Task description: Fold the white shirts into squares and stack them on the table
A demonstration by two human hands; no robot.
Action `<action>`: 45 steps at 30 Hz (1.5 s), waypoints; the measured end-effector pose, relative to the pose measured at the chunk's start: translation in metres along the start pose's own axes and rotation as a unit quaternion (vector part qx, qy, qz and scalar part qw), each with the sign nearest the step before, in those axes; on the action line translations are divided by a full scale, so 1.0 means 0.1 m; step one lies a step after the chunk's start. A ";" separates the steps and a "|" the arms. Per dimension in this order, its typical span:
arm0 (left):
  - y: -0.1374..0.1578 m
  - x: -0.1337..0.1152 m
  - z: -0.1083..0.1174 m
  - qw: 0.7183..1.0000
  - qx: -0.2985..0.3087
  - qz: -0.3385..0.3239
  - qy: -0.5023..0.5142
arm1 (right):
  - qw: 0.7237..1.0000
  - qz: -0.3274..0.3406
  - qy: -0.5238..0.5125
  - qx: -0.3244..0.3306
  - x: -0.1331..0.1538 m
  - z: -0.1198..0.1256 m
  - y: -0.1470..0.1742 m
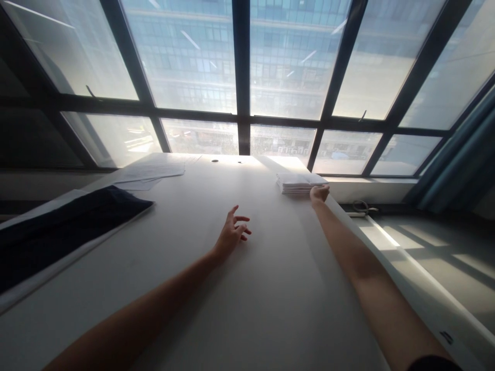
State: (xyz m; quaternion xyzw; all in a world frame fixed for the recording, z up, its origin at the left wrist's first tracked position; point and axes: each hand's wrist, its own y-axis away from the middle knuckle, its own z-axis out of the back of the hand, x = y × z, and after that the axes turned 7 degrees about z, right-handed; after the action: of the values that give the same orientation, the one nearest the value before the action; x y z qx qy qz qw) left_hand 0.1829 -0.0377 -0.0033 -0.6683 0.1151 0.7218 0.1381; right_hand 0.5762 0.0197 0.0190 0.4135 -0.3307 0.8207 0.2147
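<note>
A neat stack of white folded sheets (297, 183), cloth or paper, lies near the far right edge of the white table (247, 288). At its right front corner, my right hand (320, 194) is closed, with the fingers curled on the edge of the pile; the fingertips are partly hidden. My left hand (232, 228) hovers over or rests lightly on the middle of the table, fingers spread and nothing in them. It is apart from the stack.
Dark navy cloth (77, 226) lies on white material along the table's left side. Loose white papers (154, 172) are at the far left. Large windows (286, 62) rise behind the table. Down on the right are a cable (361, 207) and a blue curtain (452, 154).
</note>
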 end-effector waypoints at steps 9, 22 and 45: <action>-0.02 0.04 0.01 1.000 0.000 -0.007 -0.006 | 0.954 0.087 0.237 0.160 0.12 -0.26 0.34; -0.01 0.00 -0.03 0.999 0.044 -0.014 -0.027 | 0.939 0.123 0.254 0.198 0.66 -0.91 1.30; -0.05 0.12 0.01 0.981 0.123 -0.064 -0.135 | 0.832 0.425 0.211 0.286 0.46 -1.12 1.70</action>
State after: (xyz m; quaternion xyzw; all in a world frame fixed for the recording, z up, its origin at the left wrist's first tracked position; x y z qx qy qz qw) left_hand 0.1828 -0.0326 -0.0146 -0.5492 0.1398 0.7751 0.2793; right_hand 0.3839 -0.0137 -0.0546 0.0913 -0.1711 0.9563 -0.2186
